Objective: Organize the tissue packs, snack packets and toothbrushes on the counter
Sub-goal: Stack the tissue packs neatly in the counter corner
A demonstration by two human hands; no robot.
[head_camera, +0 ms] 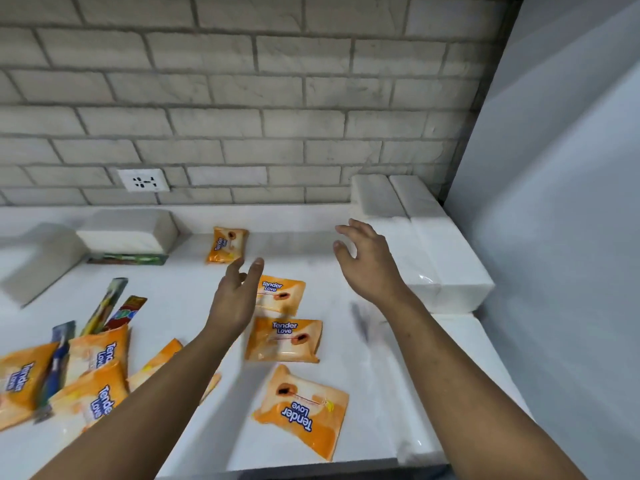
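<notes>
Both forearms come in from the bottom edge, bare, angled toward the middle of the counter [381,393]. Its front lip runs just under them. Nearest packet: an orange Tender Love pack [304,410], lying upside down to the viewer, close to that lip. Left of it, a jumbled pile of orange packs [86,375] overlaps at the frame's edge, with a blue toothbrush [57,362] wedged among them; part of the pile is cut off.

Next up, the middle orange pack [284,341] lies flat, apart from its neighbours. Left hand [239,292] hovers edge-on, thumb up, fingers loosely extended, holding nothing, and it covers a corner of a third orange pack [282,294]. Right hand [367,261] is spread wide, fingers gently curved, empty, just beside the white tissue packs [433,258] stacked against the right-hand panel [554,202].

Bare counter shows between the hands. A dark smear below the right wrist is too blurred to identify. Farther back sits a lone orange pack [227,244], then a white block [128,230] resting on a green packaged item [128,259], then the brick wall [277,98].
</notes>
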